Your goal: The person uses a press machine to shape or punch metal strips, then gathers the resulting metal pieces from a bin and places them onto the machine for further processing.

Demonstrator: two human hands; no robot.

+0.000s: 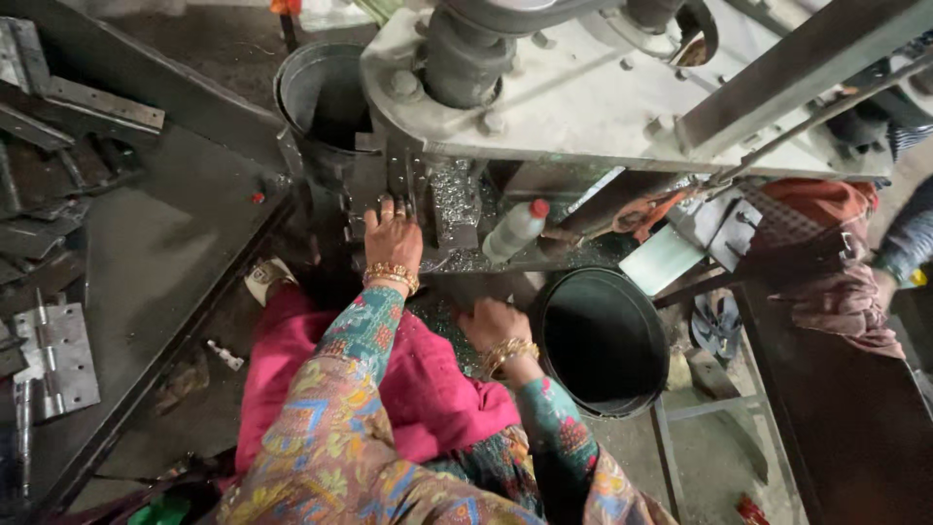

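Left hand [392, 236] is up at the work bed of the grey cast-metal press machine [583, 97], fingers spread flat on the dark part under the tool, pinning it, not gripping. Right hand [494, 323] rests low at the lap over the magenta cloth [418, 379]; fingers curled, cannot tell if it holds anything. Silver metal shavings [457, 199] litter the bed beside a white plastic bottle with red cap [515, 229]. Black round bucket [603, 340] just right of the right hand; steel hinge plates [60, 358] lie well off left. Looks like the loading/positioning step; next move likely needs the fingers clear of the tool.
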